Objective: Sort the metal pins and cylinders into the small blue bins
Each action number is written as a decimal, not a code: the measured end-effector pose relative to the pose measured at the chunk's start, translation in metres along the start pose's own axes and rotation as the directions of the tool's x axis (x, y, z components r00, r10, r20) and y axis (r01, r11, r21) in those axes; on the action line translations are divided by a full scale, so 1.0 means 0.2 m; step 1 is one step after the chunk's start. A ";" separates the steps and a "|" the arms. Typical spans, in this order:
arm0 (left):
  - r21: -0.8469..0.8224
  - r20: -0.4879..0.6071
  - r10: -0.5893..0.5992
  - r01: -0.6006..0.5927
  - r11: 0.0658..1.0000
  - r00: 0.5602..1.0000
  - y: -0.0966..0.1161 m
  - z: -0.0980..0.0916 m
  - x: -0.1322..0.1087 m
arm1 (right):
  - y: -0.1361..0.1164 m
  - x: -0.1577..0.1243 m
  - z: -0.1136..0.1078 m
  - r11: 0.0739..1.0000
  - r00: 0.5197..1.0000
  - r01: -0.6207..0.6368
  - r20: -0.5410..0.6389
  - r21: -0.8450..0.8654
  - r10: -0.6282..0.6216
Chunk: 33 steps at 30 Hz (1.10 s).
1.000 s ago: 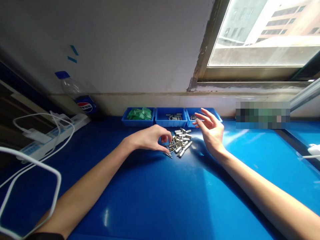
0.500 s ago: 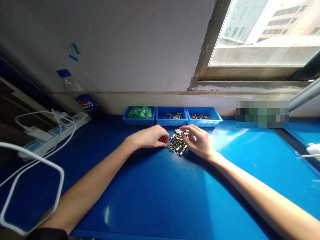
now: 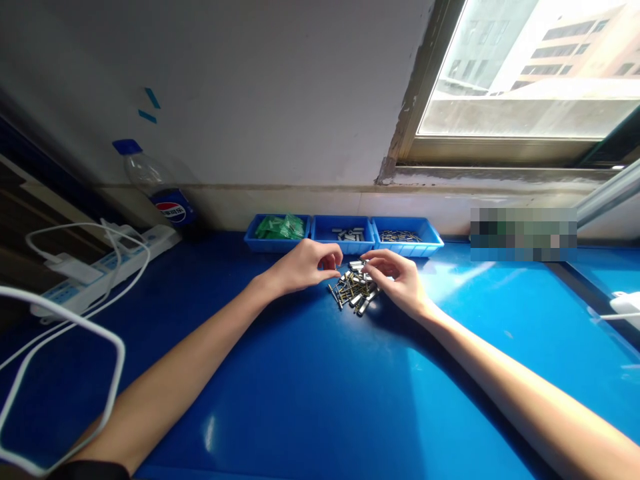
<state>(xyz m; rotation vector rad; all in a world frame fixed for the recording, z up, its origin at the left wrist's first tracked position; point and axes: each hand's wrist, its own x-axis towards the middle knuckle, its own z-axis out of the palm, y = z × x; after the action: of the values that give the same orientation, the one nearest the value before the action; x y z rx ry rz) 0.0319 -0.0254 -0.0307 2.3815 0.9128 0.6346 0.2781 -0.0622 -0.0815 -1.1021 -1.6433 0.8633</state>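
A small pile of metal parts, silver sleeves and thin brass-tipped pins, lies on the blue table in front of three blue trays. My left hand hovers just left of the pile, lifted a little, its fingers curled in a pinch whose contents I cannot make out. My right hand rests at the pile's right edge with fingertips pinched over the parts. The left tray holds green pieces, the middle tray a few silver sleeves, the right tray thin pins.
A plastic bottle with a blue cap leans against the wall at the left. A white power strip with plugs and white cables lies along the left side. A window fills the upper right. A white object sits at the right edge.
My right hand came back from the right tray down to the pile. My left hand has lifted off the table beside the pile and moved toward the trays, fingers still pinched.
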 end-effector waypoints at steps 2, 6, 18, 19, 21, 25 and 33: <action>0.068 -0.035 0.020 -0.018 0.998 0.999 0.01 0.02 0.00 | -0.01 -0.01 0.01 0.998 0.998 -0.036 0.053 0.048 0.033; 0.263 -0.055 0.080 -0.063 0.963 0.995 0.05 0.06 0.00 | -0.02 -0.01 0.04 0.987 0.991 -0.082 0.120 0.140 0.066; 0.291 -0.005 0.066 -0.062 0.955 0.998 0.09 0.02 -0.01 | -0.05 0.02 0.01 0.945 0.984 -0.175 0.028 0.276 0.174; 0.288 0.028 0.065 -0.070 0.955 0.998 0.08 0.01 -0.01 | -0.04 0.03 -0.01 0.949 0.985 -0.154 -0.029 0.276 0.168; 0.268 0.131 0.082 -0.115 0.957 0.988 0.07 -0.02 -0.02 | -0.04 0.05 -0.04 0.963 0.974 -0.092 -0.179 0.252 0.140; 0.184 0.330 0.122 -0.191 0.964 0.936 0.06 -0.04 -0.03 | -0.01 0.08 -0.08 0.992 0.907 -0.009 -0.416 0.122 0.060; 0.207 0.377 0.086 -0.175 0.963 0.922 0.01 0.00 -0.01 | -0.01 0.04 -0.03 0.989 0.944 0.023 -0.329 0.143 0.026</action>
<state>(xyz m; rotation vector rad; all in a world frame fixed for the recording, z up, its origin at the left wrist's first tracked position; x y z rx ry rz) 0.0310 -0.0291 -0.0293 2.6678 0.6996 0.1170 0.2825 -0.0551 -0.0747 -1.0803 -1.2816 0.7401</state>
